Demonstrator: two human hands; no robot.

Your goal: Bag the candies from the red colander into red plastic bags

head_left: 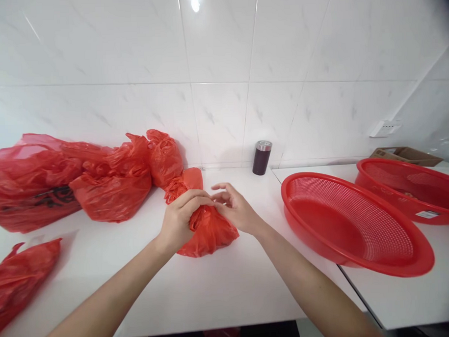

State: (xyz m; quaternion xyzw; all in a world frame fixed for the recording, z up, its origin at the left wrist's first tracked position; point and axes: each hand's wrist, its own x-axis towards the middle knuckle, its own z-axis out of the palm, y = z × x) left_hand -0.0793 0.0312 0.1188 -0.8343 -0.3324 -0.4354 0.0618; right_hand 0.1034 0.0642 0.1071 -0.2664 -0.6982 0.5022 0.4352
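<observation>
A red plastic bag (211,235) with a full, rounded bottom rests on the white table in front of me. My left hand (180,216) is closed round the gathered neck of this bag, and its loose top sticks up behind the fingers. On the other side, my right hand (235,207) touches the neck with thumb and fingertips bent together, while some of its fingers are lifted. What the right fingertips pinch is partly hidden. The bag's contents do not show through.
Several more red bags (113,192) stand along the wall at left, and another red bag (24,274) lies near the left edge. A dark tumbler (262,158) is behind my hands. Two red baskets, the nearer basket (329,224) and farther basket (405,196), and a cardboard box (411,155) are at right.
</observation>
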